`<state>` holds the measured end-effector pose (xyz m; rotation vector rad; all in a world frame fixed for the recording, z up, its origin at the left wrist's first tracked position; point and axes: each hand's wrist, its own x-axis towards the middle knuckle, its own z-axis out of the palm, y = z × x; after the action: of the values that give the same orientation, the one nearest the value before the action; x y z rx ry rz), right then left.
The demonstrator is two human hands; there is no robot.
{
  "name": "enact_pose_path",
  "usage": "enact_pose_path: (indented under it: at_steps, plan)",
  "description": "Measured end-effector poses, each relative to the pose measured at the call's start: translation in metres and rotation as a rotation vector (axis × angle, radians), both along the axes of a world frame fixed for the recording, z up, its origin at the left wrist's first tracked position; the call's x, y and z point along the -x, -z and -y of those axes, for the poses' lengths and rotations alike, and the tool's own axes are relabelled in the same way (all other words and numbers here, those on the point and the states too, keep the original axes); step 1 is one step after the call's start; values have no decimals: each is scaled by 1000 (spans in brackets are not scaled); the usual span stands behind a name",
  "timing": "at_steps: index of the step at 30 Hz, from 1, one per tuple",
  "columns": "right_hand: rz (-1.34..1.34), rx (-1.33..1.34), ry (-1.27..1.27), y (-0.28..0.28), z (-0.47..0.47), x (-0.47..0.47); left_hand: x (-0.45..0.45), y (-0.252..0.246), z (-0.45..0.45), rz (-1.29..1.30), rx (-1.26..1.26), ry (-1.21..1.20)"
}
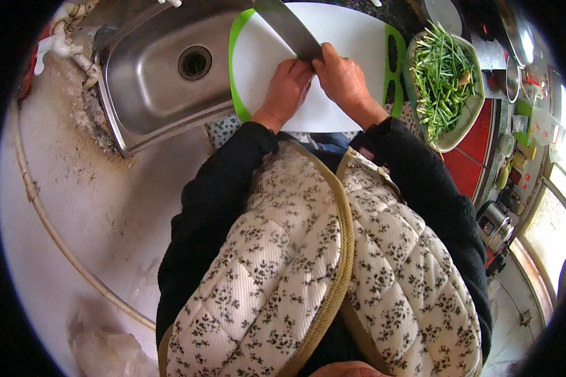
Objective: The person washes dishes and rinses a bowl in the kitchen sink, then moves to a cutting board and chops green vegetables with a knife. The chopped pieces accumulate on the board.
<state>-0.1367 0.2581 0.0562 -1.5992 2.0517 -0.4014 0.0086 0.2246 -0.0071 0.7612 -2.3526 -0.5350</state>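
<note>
My right hand point(343, 79) is wrapped around the handle end of a kitchen cleaver point(287, 28). The wide steel blade slants away to the upper left, over a white plastic cutting board point(353, 35) with green ends. Close beside the heel of the blade is my left hand point(288, 89), its fingers curled down toward the board. Whether those fingers pinch anything is hidden by the hand itself. Right of the board, a pale angular dish point(469, 113) holds cut green stalks point(443, 80) and a small brownish piece point(464, 77).
A stainless steel sink point(146, 94) with a dark drain point(195, 63) adjoins the board's left side. White pipes point(68, 45) and a long hose point(61, 240) run along the far left. Beyond the dish are red cabinet fronts point(467, 162) and a metal cooker point(495, 226).
</note>
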Motion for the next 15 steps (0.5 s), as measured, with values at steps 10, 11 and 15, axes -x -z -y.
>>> enact_pose_path:
  at_steps: [10, 11, 15]
  plan:
    - [150, 206, 58, -11, -14, 33, -10, -24, 9, 17, 39, -66]
    - [131, 215, 35, -14, -16, 35, -12, -26, 5, -12, 0, -132]
    - [49, 139, -11, -21, -19, 34, -14, -23, -5, 28, -9, -76]
